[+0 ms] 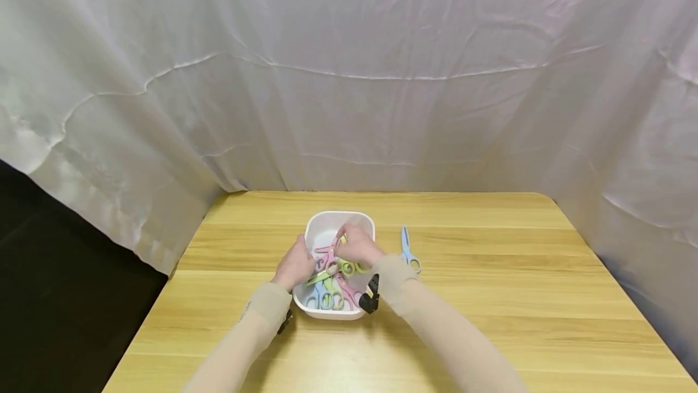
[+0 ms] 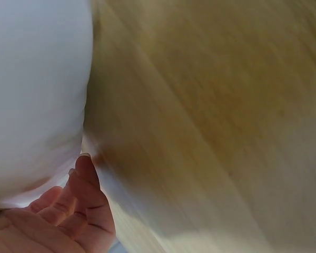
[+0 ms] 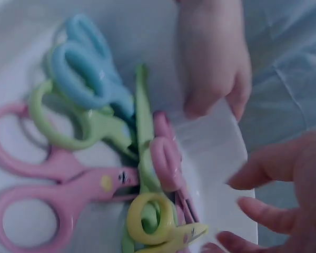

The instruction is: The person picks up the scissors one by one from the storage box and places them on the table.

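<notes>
A white plastic basin [image 1: 334, 315] holds several children's scissors in pink, green, blue and yellow. My left hand [image 1: 295, 264] grips its left wall, the thumb over the rim and the fingers [image 2: 89, 197] outside against the wall. Inside the basin, toward its far right, hovers my right hand [image 1: 357, 245]. In the right wrist view its fingers [image 3: 268, 216] are spread, close to yellow scissors [image 3: 174, 236], with nothing visibly held. Pink scissors [image 3: 95, 184], green scissors [image 3: 108, 130] and blue scissors [image 3: 102, 81] overlap beside them. The lower fingertips are cut off by the frame edge.
One pair of blue scissors [image 1: 406, 246] lies on the wooden table [image 1: 491, 296], right of the basin. A pale curtain [image 1: 414, 114] hangs behind and along both sides of the table. Dark wrist cameras [image 1: 369, 296] sit on the wrists near the basin.
</notes>
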`<state>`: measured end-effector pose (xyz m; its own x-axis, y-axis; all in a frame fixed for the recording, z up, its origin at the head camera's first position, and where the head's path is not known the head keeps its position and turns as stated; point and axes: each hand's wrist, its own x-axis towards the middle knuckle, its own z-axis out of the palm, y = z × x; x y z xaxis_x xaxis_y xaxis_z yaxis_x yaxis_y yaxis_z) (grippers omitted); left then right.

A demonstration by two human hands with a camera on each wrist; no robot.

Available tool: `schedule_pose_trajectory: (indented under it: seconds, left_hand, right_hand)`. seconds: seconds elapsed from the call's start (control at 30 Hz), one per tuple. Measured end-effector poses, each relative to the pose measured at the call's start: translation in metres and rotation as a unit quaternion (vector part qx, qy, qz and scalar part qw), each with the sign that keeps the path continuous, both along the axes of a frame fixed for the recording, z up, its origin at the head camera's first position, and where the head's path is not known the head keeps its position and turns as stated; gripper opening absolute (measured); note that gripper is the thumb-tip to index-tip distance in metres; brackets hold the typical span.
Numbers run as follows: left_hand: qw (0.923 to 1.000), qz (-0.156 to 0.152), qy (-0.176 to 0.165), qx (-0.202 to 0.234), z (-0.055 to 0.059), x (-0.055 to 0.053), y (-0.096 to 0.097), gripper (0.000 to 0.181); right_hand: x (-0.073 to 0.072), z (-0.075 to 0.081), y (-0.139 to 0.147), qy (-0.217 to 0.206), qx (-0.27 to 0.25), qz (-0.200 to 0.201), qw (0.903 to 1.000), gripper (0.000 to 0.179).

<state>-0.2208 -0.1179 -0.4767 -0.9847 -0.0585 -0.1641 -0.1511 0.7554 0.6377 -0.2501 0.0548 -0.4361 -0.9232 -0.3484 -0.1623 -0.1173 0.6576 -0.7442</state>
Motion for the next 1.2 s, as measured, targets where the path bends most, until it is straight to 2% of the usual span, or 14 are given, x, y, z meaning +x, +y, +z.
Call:
schedule_pose_trajectory:
  seconds: [0.17,0.3,0.67,0.93,1.2]
  left_hand:
    - [1.0000,0.000,0.002,-0.001,0.000,0.002,0.001,0.067]
    - [1.0000,-0.001,0.003,0.000,0.001,0.003,0.001,0.065]
    - [1.0000,-0.004,0.005,-0.001,0.001,0.002,0.001,0.065]
    - [1.0000,-0.002,0.007,-0.001,-0.001,0.001,0.001,0.065]
    - [1.0000,-0.001,0.007,0.000,-0.002,0.000,0.000,0.064]
  right_hand:
    - [0.002,0.000,-0.004,-0.015,0.113,0.044,0.9925,0.028]
    - [0.003,0.001,-0.007,-0.014,0.163,0.069,0.9841,0.027]
    - [0.002,0.004,-0.011,-0.023,0.190,0.076,0.9785,0.021]
    - [-0.001,0.002,-0.014,-0.016,0.214,0.075,0.9739,0.016]
    - [-0.005,-0.002,-0.017,-0.008,0.222,0.084,0.9714,0.020]
